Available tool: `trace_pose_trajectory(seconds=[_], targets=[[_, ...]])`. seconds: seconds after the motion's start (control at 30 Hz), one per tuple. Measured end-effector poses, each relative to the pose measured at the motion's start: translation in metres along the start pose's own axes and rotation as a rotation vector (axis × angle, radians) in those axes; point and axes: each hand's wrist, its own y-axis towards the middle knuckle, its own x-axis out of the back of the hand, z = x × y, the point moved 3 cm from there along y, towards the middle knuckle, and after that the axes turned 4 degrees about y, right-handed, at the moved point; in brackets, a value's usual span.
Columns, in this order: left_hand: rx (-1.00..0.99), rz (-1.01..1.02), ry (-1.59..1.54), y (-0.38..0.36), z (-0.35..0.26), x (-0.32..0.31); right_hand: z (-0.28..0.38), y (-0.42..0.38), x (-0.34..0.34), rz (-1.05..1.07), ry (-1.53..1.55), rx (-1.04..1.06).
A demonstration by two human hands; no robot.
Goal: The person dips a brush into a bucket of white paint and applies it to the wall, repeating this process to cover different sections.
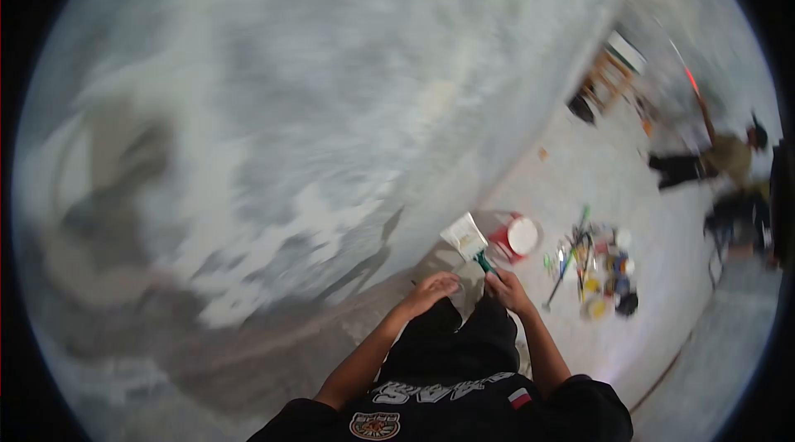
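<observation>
My right hand (pixel 507 290) is wrapped round the green handle of a wide flat paintbrush (pixel 464 237) with a whitish head. The brush points up and to the left, in front of my body. My left hand (pixel 434 290) is beside it, apart from the handle, with its fingers loosely stretched and nothing seen in them. Just beyond the brush stands a red bucket (pixel 507 243) with white material showing at its top. A large wall (pixel 315 127) with patchy grey and white coating rises on the left, blurred.
Several tools and paint containers (pixel 598 276) lie clustered on the floor to the right. Farther off, a person (pixel 725 156) raises a long pole (pixel 687 69) toward a wall. A wooden frame (pixel 609 82) and a dark bag (pixel 582 108) stand near the far wall.
</observation>
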Motion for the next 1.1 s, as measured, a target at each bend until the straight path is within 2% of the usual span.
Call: trace_pose_trajectory(seconds=[0.03,0.1,0.17,0.23,0.27,0.3,0.33,0.4,0.5,0.53,0.6,0.7,0.73,0.8,0.83,0.9,1.0,1.1], targets=[[-0.052,0.069,-0.058,-0.013,-0.012,-0.018,0.018,-0.01,0.001,0.08,-0.024,0.003],[-0.126,-0.074,-0.015,-0.053,-0.055,-0.029,0.054,-0.015,-0.025,0.26,0.044,-0.019],[-0.204,-0.191,0.057,-0.094,-0.09,-0.036,0.093,-0.015,-0.062,0.411,-0.042,0.091],[-0.423,-0.455,-0.119,-0.132,-0.109,-0.04,0.12,-0.015,-0.099,0.521,-0.093,0.176],[-0.405,-0.511,-0.123,-0.127,-0.147,-0.097,0.159,-0.038,-0.063,0.582,-0.046,0.197],[-0.454,-0.624,-0.058,-0.131,-0.166,-0.119,0.185,-0.045,-0.054,0.612,-0.009,0.225],[-0.504,-0.733,-0.002,-0.139,-0.171,-0.122,0.199,-0.043,-0.06,0.662,-0.022,0.207],[-0.589,-0.972,0.071,-0.144,-0.236,-0.162,0.266,-0.047,-0.045,0.765,-0.05,0.196],[-0.618,-1.125,0.062,-0.156,-0.307,-0.191,0.347,-0.056,-0.044,0.85,-0.169,0.182],[-0.67,-1.251,0.009,-0.15,-0.321,-0.195,0.36,-0.055,-0.045,0.897,-0.189,0.182],[-0.657,-1.291,-0.145,-0.149,-0.334,-0.196,0.367,-0.052,-0.057,0.981,-0.139,0.216],[-0.678,-1.297,-0.351,-0.144,-0.349,-0.176,0.384,-0.045,-0.075,1.012,-0.176,0.153],[-0.74,-1.338,-0.276,-0.151,-0.293,-0.145,0.319,-0.032,-0.103,1.018,-0.203,0.257],[-0.818,-1.479,-0.048,-0.156,-0.297,-0.125,0.316,-0.03,-0.119,0.991,-0.134,0.273],[-0.826,-1.47,-0.057,-0.16,-0.303,-0.119,0.321,-0.03,-0.125,0.966,-0.058,0.289],[-0.806,-1.292,-0.104,-0.167,-0.318,-0.115,0.331,-0.029,-0.133,0.94,-0.059,0.308],[-0.917,-1.307,-0.116,-0.171,-0.33,-0.11,0.339,-0.028,-0.144,0.964,-0.016,0.357],[-0.97,-1.303,-0.2,-0.175,-0.33,-0.108,0.341,-0.033,-0.154,0.869,-0.141,0.391]])
